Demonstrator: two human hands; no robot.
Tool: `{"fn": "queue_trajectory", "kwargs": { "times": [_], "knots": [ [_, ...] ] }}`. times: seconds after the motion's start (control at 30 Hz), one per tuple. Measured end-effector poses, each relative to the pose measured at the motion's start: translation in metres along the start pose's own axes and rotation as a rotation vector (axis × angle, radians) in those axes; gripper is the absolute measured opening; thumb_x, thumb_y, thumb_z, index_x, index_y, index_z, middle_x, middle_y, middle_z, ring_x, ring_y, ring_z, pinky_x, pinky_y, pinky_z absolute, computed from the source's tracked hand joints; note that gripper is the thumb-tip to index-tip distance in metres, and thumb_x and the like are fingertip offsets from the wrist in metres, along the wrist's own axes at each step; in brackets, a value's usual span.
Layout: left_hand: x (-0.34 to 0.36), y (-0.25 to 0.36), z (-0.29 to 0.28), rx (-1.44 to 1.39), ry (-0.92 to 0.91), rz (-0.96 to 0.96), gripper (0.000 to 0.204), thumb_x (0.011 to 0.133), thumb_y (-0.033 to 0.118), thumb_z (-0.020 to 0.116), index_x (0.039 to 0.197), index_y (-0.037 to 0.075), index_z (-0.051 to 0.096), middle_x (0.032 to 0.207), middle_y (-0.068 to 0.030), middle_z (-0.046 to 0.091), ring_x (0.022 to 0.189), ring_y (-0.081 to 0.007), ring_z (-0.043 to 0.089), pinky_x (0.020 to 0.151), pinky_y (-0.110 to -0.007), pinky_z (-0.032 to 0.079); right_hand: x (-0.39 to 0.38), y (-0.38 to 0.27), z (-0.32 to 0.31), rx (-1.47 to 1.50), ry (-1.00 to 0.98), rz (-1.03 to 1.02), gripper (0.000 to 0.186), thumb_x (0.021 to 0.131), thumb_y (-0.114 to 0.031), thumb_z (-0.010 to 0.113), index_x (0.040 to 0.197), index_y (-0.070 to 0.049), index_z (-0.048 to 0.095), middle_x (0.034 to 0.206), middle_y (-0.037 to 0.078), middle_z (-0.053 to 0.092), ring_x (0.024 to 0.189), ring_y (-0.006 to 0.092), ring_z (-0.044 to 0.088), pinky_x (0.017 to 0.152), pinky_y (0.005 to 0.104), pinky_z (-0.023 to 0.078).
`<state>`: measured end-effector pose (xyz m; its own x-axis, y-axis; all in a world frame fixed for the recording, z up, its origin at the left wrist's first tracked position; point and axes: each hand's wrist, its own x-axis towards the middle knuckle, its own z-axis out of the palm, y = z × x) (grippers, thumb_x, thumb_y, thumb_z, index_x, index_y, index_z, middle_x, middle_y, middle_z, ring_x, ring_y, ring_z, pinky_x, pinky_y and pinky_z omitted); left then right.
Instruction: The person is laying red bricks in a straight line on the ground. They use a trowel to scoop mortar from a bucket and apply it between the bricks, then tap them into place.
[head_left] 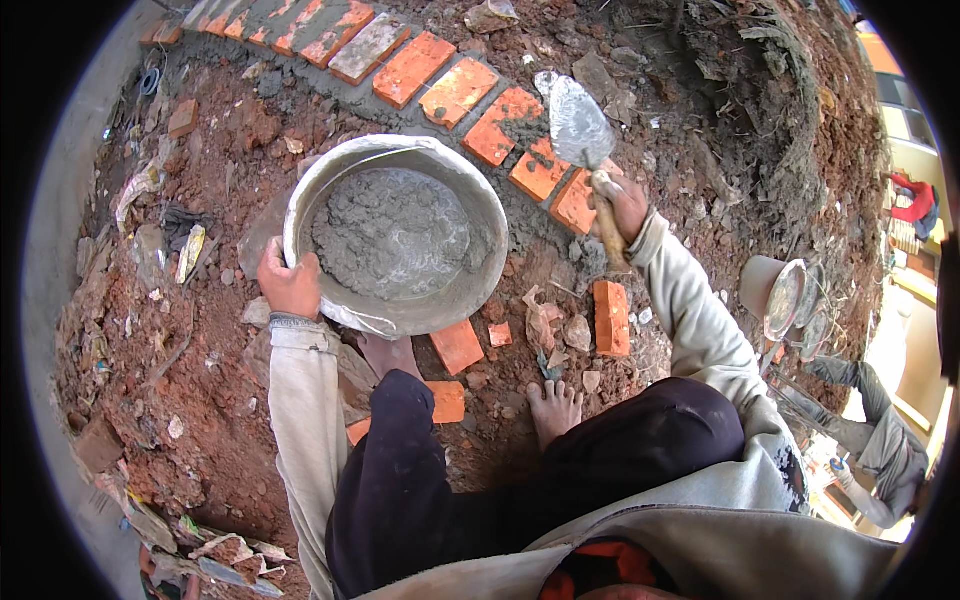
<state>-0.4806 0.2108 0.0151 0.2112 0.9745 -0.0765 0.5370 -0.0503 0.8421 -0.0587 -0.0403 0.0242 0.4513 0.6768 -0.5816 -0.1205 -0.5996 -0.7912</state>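
My left hand (290,280) grips the near left rim of a round bucket (494,250), fingers closed over its edge. Wet grey mortar (385,225) lies inside, with a watery patch on top. In my right hand (625,208) is a trowel (581,122), held by its wooden handle (608,235). The broad, mortar-smeared blade points away from me, above the far side of a brick row. That row of orange bricks (457,92) curves from the far left toward my right hand, with grey mortar between and beside the bricks.
Loose bricks lie near my feet, one (612,318) to the right and another (457,346) beside the bucket. Rough red soil (190,400) with rubble and plastic scraps surrounds me. At right stand a second bucket (770,290) and a bent-over person (880,430); another person in red (912,200) is farther off.
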Motion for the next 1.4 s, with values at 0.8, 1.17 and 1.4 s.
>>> {"fn": "queue_trajectory", "kwargs": {
  "times": [0.8,1.17,1.4],
  "knots": [
    [0.006,0.037,0.007,0.027,-0.048,0.213,0.016,0.065,0.0,0.055,0.081,-0.005,0.056,0.073,-0.0179,0.059,0.068,-0.0329,0.058,0.069,-0.04,0.047,0.006,0.008,0.044,-0.62,0.274,-0.162,0.041,0.086,-0.035,0.056,0.105,0.001,0.058,0.091,0.025,0.064,0.086,0.0439,0.062,0.077,0.0481,0.049],
    [-0.012,0.092,0.045,0.131,-0.168,0.14,0.023,0.069,0.012,0.066,0.087,0.001,0.058,0.078,-0.0209,0.062,0.074,-0.0384,0.063,0.069,-0.043,0.049,-0.04,-0.112,0.128,-1.327,-0.51,-0.341,0.043,0.082,-0.025,0.06,0.114,0.003,0.052,0.077,0.024,0.064,0.077,0.0425,0.066,0.067,0.0523,0.052],
    [-0.003,0.106,0.044,-0.134,-0.226,0.04,0.029,0.076,0.021,0.073,0.092,-0.001,0.062,0.08,-0.0175,0.064,0.074,-0.0322,0.064,0.069,-0.042,0.049,-0.041,-0.087,0.113,-1.037,-0.664,-0.184,0.039,0.087,-0.027,0.057,0.113,0.002,0.052,0.076,0.021,0.065,0.075,0.0395,0.066,0.068,0.0484,0.053]
  ]
}}
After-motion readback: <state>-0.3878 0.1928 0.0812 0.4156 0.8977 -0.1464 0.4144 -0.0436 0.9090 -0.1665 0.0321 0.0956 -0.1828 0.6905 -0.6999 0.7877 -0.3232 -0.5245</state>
